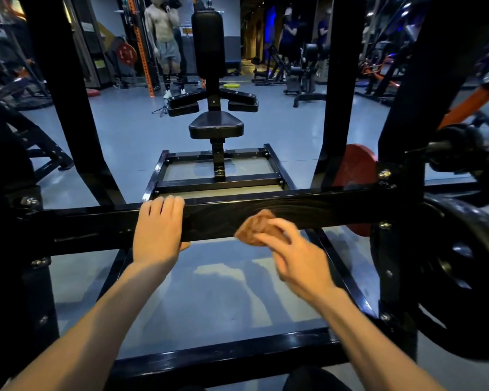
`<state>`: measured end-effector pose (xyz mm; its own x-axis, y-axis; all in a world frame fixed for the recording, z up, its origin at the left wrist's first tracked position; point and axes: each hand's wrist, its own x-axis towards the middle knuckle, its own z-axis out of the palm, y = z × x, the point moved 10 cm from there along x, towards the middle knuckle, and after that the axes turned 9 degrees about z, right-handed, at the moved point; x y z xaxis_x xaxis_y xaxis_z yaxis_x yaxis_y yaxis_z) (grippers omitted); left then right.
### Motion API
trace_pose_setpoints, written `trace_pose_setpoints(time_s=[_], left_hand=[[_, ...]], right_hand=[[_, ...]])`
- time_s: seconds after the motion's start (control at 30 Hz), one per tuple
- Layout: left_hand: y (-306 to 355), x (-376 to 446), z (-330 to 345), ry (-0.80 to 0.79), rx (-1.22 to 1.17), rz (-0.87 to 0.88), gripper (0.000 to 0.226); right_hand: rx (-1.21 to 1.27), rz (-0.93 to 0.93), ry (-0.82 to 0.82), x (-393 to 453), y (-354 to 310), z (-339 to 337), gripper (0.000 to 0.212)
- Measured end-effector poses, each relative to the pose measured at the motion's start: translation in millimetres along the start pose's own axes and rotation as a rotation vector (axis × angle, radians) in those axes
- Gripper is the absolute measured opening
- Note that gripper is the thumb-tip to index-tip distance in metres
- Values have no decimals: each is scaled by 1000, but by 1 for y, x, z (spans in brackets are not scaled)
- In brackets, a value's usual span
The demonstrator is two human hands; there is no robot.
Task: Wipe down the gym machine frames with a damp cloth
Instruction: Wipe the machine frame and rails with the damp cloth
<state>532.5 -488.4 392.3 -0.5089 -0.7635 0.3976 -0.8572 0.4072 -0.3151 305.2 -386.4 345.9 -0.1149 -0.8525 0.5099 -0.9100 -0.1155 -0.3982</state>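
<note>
A black horizontal frame bar (308,213) of a gym machine runs across the middle of the view. My left hand (158,230) grips this bar from above, fingers curled over its far edge and thumb under it. My right hand (297,255) holds a crumpled orange-brown cloth (256,228) and presses it against the bar's near face, to the right of my left hand. Faint wet streaks show on the bar just right of the cloth. The right hand is slightly blurred.
Two black uprights (68,94) rise from the bar. Beyond it stand the machine's seat (216,127) and back pad (208,42). A black weight plate (446,277) hangs at the right, a red plate (356,167) behind it. People stand far off.
</note>
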Motion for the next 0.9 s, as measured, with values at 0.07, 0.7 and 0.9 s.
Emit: trace_pose_setpoints(time_s=[0.07,0.7,0.9], left_hand=[[0,0,0,1,11,-3,99],[-1,2,8,22,-54,-25,96],[28,-20,15,8,-24,-17,129]], right_hand=[[87,164,182,-3,51,-35,55],[44,252,227,-20,60,-24,48],[514,1079,387,-74,168,-29,39]])
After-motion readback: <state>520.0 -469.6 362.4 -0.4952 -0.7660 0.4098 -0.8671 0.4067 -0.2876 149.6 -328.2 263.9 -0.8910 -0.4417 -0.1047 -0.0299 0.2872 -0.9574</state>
